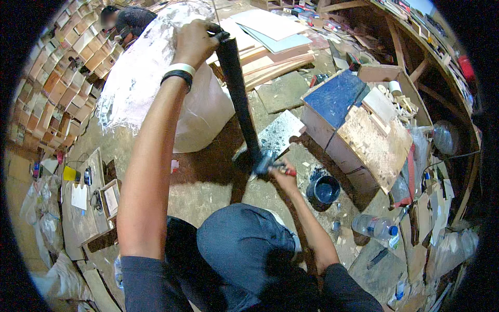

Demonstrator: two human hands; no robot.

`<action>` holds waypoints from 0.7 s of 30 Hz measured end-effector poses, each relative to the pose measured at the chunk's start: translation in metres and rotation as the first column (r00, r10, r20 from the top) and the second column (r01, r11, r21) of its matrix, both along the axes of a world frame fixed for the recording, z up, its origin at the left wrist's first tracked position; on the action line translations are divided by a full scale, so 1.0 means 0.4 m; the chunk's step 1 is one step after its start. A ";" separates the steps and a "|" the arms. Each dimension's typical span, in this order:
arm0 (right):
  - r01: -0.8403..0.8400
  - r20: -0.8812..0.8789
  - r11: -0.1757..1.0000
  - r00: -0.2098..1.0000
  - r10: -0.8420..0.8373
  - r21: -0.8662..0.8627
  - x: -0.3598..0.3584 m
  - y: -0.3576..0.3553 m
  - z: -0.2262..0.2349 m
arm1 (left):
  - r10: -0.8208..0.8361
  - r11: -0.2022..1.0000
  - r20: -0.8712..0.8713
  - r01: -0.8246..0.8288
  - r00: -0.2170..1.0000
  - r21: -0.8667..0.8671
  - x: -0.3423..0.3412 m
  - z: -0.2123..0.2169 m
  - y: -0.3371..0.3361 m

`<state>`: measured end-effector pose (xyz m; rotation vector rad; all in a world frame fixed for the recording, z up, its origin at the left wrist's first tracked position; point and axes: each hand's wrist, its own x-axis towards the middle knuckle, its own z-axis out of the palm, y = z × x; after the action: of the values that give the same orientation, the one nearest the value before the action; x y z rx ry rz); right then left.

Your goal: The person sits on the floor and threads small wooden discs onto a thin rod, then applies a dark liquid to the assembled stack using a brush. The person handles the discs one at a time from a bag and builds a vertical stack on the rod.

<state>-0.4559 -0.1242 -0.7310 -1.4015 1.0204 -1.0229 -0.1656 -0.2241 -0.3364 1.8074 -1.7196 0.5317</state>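
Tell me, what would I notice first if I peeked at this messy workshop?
Probably the long black post standing up in the middle, its top gripped by the left hand. Down at its foot, the right hand works a paintbrush, with a pot of dark paint on the floor beside it.
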 end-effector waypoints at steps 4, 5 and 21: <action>0.281 0.147 0.959 0.948 -0.282 0.031 0.021 -0.036 -0.011 | 0.008 0.999 -0.020 -0.007 1.000 0.036 0.022 -0.001 0.001; 0.255 0.107 0.965 0.959 -0.261 0.062 0.027 -0.017 -0.012 | 0.011 1.000 0.006 -0.011 1.000 0.009 0.028 -0.001 -0.001; 0.278 0.096 0.909 0.942 -0.321 0.310 -0.066 0.073 -0.107 | -0.392 0.910 -0.327 0.415 0.860 -0.001 0.014 0.010 0.083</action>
<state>-0.4823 -0.0949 -0.7739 -0.9315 1.2483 -1.1255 -0.1599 -0.1910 -0.3325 1.4160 -1.8269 -0.0025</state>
